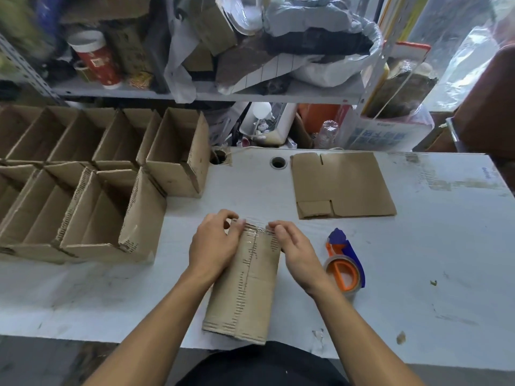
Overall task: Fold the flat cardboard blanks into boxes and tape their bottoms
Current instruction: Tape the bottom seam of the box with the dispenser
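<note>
The box in work [245, 280] lies on the bench [418, 260] in front of the person, its closed bottom turned up. A strip of clear tape [252, 232] runs along the centre seam and over the far edge.

The left hand [214, 246] rests against the left side of the box, its fingers [237, 222] curled over the far edge where the tape end folds down. The right hand [292, 246] mirrors it on the right side, fingers bent and pressing at the same edge. Both hands bear on the box; the position suggests they are rubbing the tape end down so that it bonds to the end wall and the flaps stay shut.

The tape dispenser [345, 266] lies just beside the right hand, within easy reach for the next seam. One flat blank [342, 185] lies farther back on the bench, probably next in turn. Finished boxes [106, 218] stand open side up in rows at the left, clear of the working area.
</note>
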